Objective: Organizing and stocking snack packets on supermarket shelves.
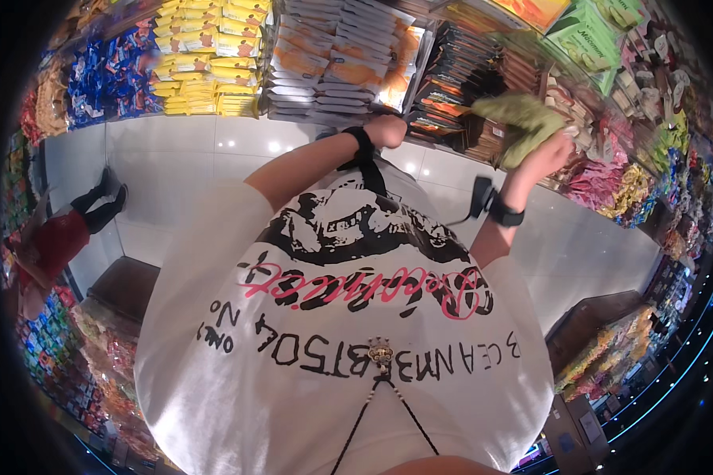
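My right hand (549, 151) grips a yellow-green cloth (520, 124), which hangs over the dark and brown snack packets (493, 133) on the display. My left hand (387, 132) is curled at the front edge of the display, beside the white-and-orange packets (356, 71); I see nothing in it, but its inner side is hidden. Dark packets with orange print (437, 113) lie between the two hands. Each wrist wears a black band, and a small black device (482, 193) sits by the right one.
Yellow packets (208, 59) and blue-wrapped sweets (113, 77) fill the display at left. Green packets (588, 47) stand at upper right. Another person in red clothing (59, 237) is at the far left. Brown bins (594, 314) of sweets stand on both sides of the tiled floor (160, 160).
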Demonstrator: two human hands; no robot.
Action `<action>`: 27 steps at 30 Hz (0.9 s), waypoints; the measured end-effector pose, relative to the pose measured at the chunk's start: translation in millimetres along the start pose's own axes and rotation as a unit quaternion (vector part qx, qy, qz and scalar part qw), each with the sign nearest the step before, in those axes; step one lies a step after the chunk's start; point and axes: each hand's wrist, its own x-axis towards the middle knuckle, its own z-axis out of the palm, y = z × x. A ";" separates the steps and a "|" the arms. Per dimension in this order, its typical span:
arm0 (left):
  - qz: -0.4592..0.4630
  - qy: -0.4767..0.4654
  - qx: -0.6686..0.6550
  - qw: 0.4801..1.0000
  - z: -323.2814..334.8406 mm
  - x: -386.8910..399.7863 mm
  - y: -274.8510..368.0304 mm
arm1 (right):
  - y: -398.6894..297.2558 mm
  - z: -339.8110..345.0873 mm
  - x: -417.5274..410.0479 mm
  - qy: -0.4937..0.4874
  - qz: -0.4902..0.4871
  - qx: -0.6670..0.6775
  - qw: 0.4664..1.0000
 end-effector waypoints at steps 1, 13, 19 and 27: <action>0.002 -0.004 0.007 1.000 -17.6 -21.5 14.9 | -7.4 12.3 10.2 0.059 -0.032 0.023 0.997; 0.010 0.361 -0.233 0.903 -68.3 -170.7 -45.4 | 30.4 92.1 -51.9 -0.391 -0.038 -0.140 0.909; -0.026 0.281 -0.232 0.931 -54.7 -177.3 -60.5 | 104.9 143.4 -112.5 -0.406 -0.269 -0.279 0.827; -0.018 0.269 -0.299 0.915 -63.5 -182.7 -76.9 | 72.5 122.8 -94.2 -0.470 -0.122 -0.238 0.841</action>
